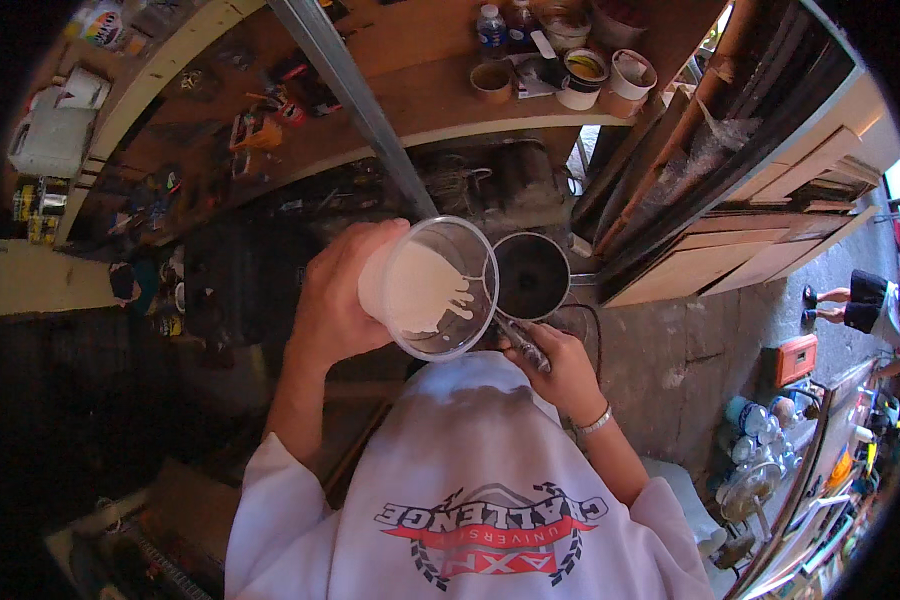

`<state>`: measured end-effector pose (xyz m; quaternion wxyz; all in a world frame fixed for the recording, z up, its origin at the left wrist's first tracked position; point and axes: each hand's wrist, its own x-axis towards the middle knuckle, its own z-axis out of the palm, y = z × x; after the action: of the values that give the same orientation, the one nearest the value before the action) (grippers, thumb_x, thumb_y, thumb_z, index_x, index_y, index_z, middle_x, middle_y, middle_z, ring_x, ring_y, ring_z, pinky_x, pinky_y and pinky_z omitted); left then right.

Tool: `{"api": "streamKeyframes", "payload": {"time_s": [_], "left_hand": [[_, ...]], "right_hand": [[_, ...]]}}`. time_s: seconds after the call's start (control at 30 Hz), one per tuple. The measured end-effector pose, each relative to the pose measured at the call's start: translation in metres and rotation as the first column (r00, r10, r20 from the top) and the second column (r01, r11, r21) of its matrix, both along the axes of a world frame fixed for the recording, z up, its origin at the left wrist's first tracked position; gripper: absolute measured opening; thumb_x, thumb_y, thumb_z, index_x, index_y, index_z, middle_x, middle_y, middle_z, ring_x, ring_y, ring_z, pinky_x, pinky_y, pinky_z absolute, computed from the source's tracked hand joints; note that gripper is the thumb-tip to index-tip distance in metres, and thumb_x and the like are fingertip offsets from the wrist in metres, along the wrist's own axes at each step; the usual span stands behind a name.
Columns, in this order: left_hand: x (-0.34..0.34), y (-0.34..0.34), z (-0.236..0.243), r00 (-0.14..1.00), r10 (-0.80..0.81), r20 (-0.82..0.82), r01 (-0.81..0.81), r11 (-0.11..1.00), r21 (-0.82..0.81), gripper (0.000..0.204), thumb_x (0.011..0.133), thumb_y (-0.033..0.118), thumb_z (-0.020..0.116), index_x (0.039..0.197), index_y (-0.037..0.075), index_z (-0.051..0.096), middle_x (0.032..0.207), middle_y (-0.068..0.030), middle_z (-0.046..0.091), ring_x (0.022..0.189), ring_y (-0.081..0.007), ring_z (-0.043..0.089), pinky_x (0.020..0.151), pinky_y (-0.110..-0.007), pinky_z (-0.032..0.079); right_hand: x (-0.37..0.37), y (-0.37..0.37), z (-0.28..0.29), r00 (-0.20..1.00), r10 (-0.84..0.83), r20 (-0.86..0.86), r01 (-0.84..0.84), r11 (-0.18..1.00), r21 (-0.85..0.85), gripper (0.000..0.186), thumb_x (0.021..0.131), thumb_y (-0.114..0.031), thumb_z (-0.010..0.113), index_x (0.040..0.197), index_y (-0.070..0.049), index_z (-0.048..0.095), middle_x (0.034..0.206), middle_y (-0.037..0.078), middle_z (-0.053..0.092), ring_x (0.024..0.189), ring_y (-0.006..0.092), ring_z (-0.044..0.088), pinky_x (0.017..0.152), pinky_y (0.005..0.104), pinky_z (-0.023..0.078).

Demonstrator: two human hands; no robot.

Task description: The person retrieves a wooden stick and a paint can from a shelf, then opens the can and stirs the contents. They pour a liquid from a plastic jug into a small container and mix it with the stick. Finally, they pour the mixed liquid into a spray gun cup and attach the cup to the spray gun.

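My left hand [342, 290] is closed around a clear plastic cup [454, 345], tilted to the right. Cream-coloured liquid [422, 285] coats the inside of the cup, with drips running toward its rim. Just right of that rim sits a round, dark-inside paint cup [532, 275], which appears to belong to a spray gun. My right hand [555, 365] grips the spray gun's metal handle [523, 343] below it. The two rims meet or overlap in view; whether they touch I cannot tell. The gun's nozzle is hard to make out.
Beyond my hands runs a wooden shelf [420, 95] bearing paint tubs [582, 78] and bottles [491, 30]. A metal post [355, 95] slants down in front of it. Boards [730, 250] lean at the right. Farther right are an orange case [796, 360] and a person [860, 300].
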<state>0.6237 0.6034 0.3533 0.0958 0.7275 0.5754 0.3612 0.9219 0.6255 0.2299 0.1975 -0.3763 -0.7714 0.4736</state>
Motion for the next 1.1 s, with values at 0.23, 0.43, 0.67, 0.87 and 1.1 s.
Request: {"api": "streamKeyframes", "payload": {"time_s": [0.23,0.43,0.67,0.87,1.1], "left_hand": [[0.002,0.001,0.014,0.989,0.048,-0.141,-0.050,0.999,-0.009,0.086,0.053,0.015,0.094,0.131,0.007,0.062,0.120,-0.0149,0.070,0.107,-0.0360,0.069,0.091,-0.045,0.056],[0.006,0.000,0.029,0.960,0.102,-0.259,-0.107,0.994,-0.003,0.085,0.053,0.016,0.095,0.131,0.009,0.061,0.119,-0.0136,0.070,0.106,-0.0349,0.069,0.089,-0.045,0.056],[0.012,-0.004,0.043,0.906,0.133,-0.401,-0.154,0.988,-0.020,0.089,0.053,0.016,0.094,0.134,0.010,0.059,0.118,-0.0118,0.068,0.103,-0.0330,0.067,0.086,-0.045,0.054],[0.018,-0.003,0.056,0.861,0.121,-0.494,-0.162,0.986,-0.041,0.091,0.053,0.016,0.093,0.136,0.012,0.058,0.116,-0.0099,0.066,0.100,-0.0317,0.065,0.083,-0.044,0.052],[0.023,0.003,0.069,0.792,0.109,-0.601,-0.173,0.984,-0.050,0.088,0.055,0.015,0.091,0.136,0.013,0.059,0.115,-0.0085,0.066,0.099,-0.0294,0.065,0.082,-0.043,0.051]], "right_hand": [[-0.003,0.005,0.013,0.999,0.032,0.029,-0.033,0.999,0.035,0.031,0.087,-0.022,0.081,0.107,-0.001,0.070,0.093,0.018,0.072,0.083,0.0375,0.071,0.074,0.0424,0.055],[-0.012,0.006,0.019,0.998,0.057,-0.023,-0.055,0.996,0.074,0.034,0.087,-0.025,0.080,0.108,0.000,0.070,0.094,0.019,0.072,0.080,0.0383,0.071,0.071,0.0431,0.055],[-0.019,0.007,0.019,0.997,0.077,-0.005,-0.077,0.996,0.054,0.040,0.087,-0.029,0.081,0.112,0.001,0.070,0.097,0.021,0.073,0.083,0.0399,0.071,0.071,0.0438,0.057],[-0.021,0.008,0.017,0.996,0.089,-0.006,-0.088,0.993,0.075,0.044,0.088,-0.031,0.079,0.115,0.002,0.069,0.097,0.022,0.073,0.082,0.0412,0.071,0.071,0.0451,0.057],[-0.026,0.012,0.013,0.994,0.104,-0.017,-0.103,0.993,0.063,0.048,0.089,-0.033,0.078,0.119,0.003,0.068,0.097,0.022,0.073,0.083,0.0410,0.071,0.071,0.0463,0.057]]}}
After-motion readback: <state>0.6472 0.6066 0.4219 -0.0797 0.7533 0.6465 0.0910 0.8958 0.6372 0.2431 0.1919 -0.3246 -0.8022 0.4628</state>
